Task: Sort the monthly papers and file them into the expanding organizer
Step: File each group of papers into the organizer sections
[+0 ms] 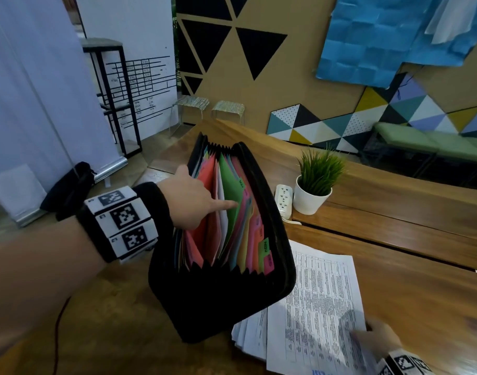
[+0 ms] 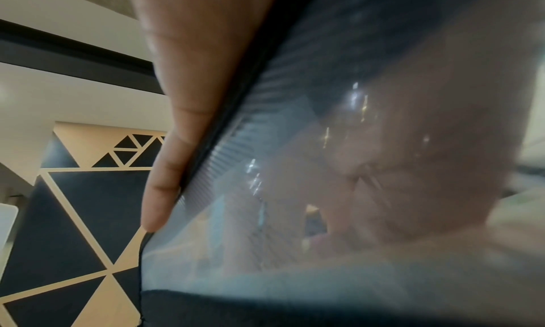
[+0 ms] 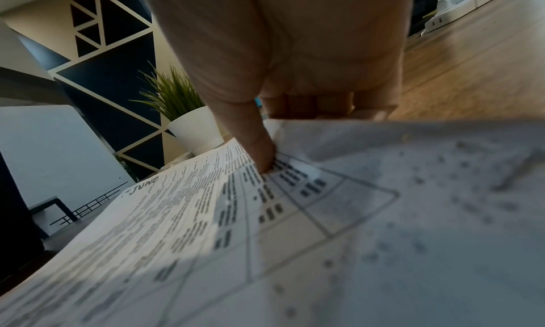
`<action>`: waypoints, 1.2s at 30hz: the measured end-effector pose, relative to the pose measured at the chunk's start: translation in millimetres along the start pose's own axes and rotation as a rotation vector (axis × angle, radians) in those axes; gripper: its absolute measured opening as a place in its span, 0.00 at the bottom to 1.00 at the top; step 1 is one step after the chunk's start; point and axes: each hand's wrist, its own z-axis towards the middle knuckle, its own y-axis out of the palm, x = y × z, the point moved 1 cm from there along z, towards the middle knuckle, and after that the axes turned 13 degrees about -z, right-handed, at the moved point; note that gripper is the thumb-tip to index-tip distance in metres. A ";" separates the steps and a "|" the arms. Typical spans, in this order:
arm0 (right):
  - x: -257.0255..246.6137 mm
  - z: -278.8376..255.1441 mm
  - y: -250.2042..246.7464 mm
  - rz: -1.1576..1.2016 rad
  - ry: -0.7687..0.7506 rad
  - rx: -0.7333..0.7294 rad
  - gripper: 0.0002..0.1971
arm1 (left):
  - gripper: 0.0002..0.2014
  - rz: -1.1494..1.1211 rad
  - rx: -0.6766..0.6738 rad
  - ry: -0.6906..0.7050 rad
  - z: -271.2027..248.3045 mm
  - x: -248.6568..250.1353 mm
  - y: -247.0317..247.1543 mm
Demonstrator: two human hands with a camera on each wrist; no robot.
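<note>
A black expanding organizer (image 1: 223, 293) stands open on the wooden table (image 1: 394, 280), with coloured tabbed dividers fanned inside. My left hand (image 1: 207, 190) reaches into it. The thumb (image 2: 183, 122) lies outside its left wall and the fingers are between the dividers. The index finger presses the green MAY divider (image 1: 232, 185). To the right lies a stack of printed papers (image 1: 248, 339). My right hand (image 1: 367, 332) pinches the top sheet (image 3: 206, 215), marked June, with the thumb (image 3: 265, 159) on top and the fingers beneath. That sheet's near corner is lifted.
A potted grass plant (image 1: 313, 193) and a white power strip (image 1: 284, 198) sit just behind the organizer on the right. A black pouch (image 1: 69, 185) lies at the table's left edge. Stools and a patterned wall stand beyond the table.
</note>
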 end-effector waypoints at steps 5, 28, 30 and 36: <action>-1.7 -1.1 -4.2 0.019 -0.011 -0.023 0.15 | 0.38 0.042 0.032 0.018 -1.8 0.8 2.5; 14.8 -7.5 -9.7 0.137 0.098 0.149 0.17 | 0.39 -0.556 0.281 -0.028 -0.2 -9.6 27.1; 24.0 -9.5 -16.4 0.152 0.120 0.192 0.16 | 0.22 -0.628 0.274 -0.098 -5.9 -8.8 24.0; 20.4 -32.5 -26.8 0.431 0.084 0.246 0.13 | 0.11 -0.739 0.319 -0.275 -11.6 -30.0 33.9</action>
